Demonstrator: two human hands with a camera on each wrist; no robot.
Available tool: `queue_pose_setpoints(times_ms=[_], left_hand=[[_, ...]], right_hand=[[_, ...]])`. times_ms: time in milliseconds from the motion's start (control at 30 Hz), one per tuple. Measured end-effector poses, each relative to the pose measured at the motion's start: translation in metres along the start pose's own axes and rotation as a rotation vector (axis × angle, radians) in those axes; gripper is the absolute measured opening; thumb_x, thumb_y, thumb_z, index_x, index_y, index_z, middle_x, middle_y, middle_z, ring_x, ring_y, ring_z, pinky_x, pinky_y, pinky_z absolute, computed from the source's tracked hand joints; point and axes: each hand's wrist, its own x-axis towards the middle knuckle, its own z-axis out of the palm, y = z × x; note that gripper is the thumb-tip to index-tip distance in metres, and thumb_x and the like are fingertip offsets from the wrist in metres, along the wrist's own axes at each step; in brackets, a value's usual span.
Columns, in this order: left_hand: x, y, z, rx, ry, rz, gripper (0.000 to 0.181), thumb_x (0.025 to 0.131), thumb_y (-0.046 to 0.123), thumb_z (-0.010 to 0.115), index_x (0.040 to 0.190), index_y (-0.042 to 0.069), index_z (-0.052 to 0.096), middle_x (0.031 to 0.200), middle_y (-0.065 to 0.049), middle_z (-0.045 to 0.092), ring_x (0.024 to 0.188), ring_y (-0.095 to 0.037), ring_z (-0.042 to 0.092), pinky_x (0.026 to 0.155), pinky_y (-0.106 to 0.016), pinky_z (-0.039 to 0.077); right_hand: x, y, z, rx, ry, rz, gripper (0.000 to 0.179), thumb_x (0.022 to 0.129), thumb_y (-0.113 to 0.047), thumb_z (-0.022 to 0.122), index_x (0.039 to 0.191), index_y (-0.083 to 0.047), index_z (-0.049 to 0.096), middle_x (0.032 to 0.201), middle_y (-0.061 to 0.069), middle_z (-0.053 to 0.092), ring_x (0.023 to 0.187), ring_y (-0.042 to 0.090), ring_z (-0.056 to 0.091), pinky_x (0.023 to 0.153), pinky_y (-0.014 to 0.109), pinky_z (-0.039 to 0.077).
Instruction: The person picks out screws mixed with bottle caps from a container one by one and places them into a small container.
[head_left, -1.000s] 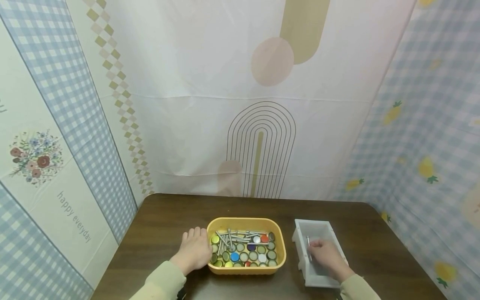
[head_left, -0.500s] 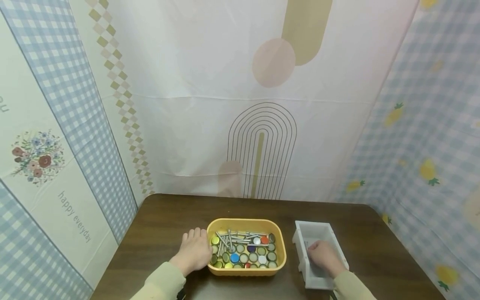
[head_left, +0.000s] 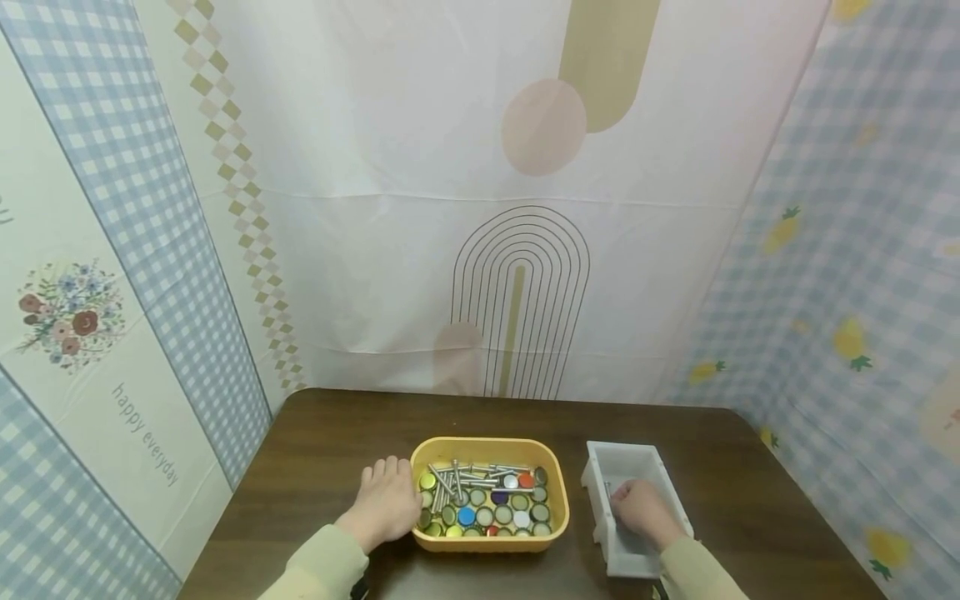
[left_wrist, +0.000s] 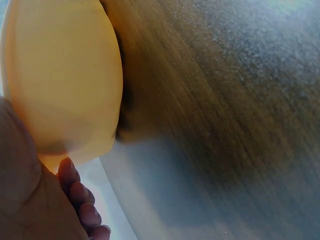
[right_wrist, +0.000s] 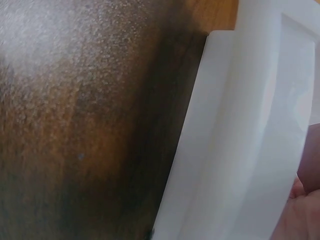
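On the table, the left hand rests against the left side of a yellow plastic basket, its thumb side at the rim. The left wrist view shows its fingertips beside the basket's outer wall. Inside the basket lie a heap of metal bolts and many bottle caps in mixed colours. The right hand is down inside a white plastic tray, fingers curled, pinching a silver bolt that shows at its fingertips. In the right wrist view the tray's wall hides most of that hand.
A dark wooden table bears both containers, with the tray to the right of the basket and a strip of tabletop between them. A patterned white cloth hangs behind, and checked cloths hang at both sides.
The right hand has shifted slightly left within the tray and turned, so less of the bolt shows. The left hand has stayed at the basket.
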Motion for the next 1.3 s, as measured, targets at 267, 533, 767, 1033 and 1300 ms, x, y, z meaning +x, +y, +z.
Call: queue_pose_setpoints(times_ms=[267,533,767,1033,1300], left_hand=[[0.000,0.000,0.002,-0.003,0.001,0.003,0.031,0.087,0.026,0.058,0.102,0.000,0.051,0.087,-0.008,0.040,0.086,-0.027,0.038,0.079,-0.048,0.031],[-0.001,-0.002,0.005,0.000,0.027,0.011,0.025,0.087,0.025,0.057,0.095,0.002,0.049,0.083,-0.007,0.036,0.082,-0.027,0.035,0.077,-0.047,0.029],[-0.001,-0.003,0.007,-0.020,0.001,0.008,0.027,0.088,0.024,0.056,0.099,0.000,0.050,0.085,-0.009,0.038,0.083,-0.028,0.035,0.077,-0.049,0.029],[-0.006,-0.004,0.003,-0.036,-0.008,0.001,0.028,0.089,0.027,0.057,0.097,0.001,0.049,0.085,-0.008,0.038,0.083,-0.027,0.035,0.078,-0.048,0.029],[-0.001,-0.004,0.003,-0.014,0.008,0.004,0.028,0.089,0.028,0.056,0.098,0.002,0.050,0.086,-0.008,0.038,0.084,-0.028,0.036,0.078,-0.046,0.029]], right_hand=[[0.000,0.004,0.002,-0.008,-0.002,0.013,0.009,0.082,-0.004,0.062,0.074,-0.001,0.061,0.065,0.003,0.055,0.062,0.018,0.052,0.057,0.031,0.043],[-0.002,0.003,0.003,0.020,-0.009,0.007,0.009,0.081,-0.003,0.059,0.073,-0.001,0.061,0.063,0.003,0.055,0.060,0.018,0.053,0.056,0.031,0.043],[-0.006,-0.003,0.000,-0.024,0.026,-0.025,0.011,0.084,-0.007,0.056,0.079,0.001,0.063,0.069,0.004,0.058,0.064,0.018,0.055,0.059,0.033,0.046],[-0.006,-0.023,-0.020,-0.013,0.090,-0.087,0.022,0.088,-0.013,0.060,0.100,0.005,0.065,0.093,0.014,0.067,0.085,0.029,0.062,0.075,0.047,0.049],[-0.009,-0.059,-0.033,0.067,0.115,-0.143,0.033,0.093,-0.024,0.063,0.114,0.001,0.063,0.105,0.013,0.066,0.097,0.029,0.063,0.079,0.045,0.051]])
